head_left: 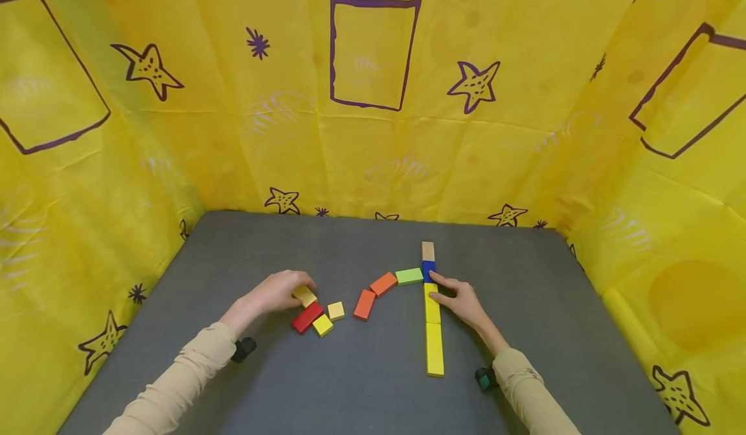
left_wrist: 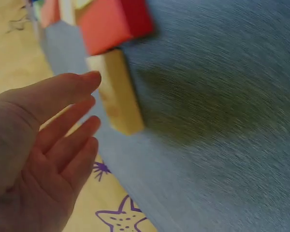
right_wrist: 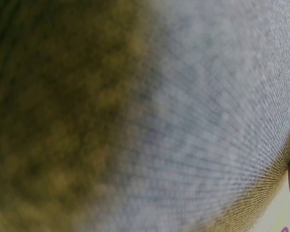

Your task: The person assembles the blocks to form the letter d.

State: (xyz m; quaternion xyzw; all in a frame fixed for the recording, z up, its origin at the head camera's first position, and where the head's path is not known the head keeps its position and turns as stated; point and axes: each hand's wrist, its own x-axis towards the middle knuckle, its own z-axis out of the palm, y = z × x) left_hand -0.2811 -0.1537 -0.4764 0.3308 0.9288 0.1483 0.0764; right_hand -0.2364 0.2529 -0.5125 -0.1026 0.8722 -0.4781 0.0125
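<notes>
My left hand (head_left: 285, 289) is at a plain wooden block (head_left: 305, 296) that lies against a red block (head_left: 307, 317). In the left wrist view the thumb tip is right at this wooden block (left_wrist: 117, 94), and the other fingers are loosely bent beside it. My right hand (head_left: 464, 302) reaches over a straight row of blocks. Its index fingertip rests on a blue block (head_left: 428, 270) and its thumb is at the upper yellow block (head_left: 432, 305). The right wrist view shows mostly blurred table surface and shadow.
A lower yellow block (head_left: 434, 351) and a tan block (head_left: 428, 251) end the row. From the blue block, a green block (head_left: 410, 276) and two orange blocks (head_left: 383, 284) curve left. A small yellow block (head_left: 323, 325) and a pale cube (head_left: 335, 311) lie by the red one.
</notes>
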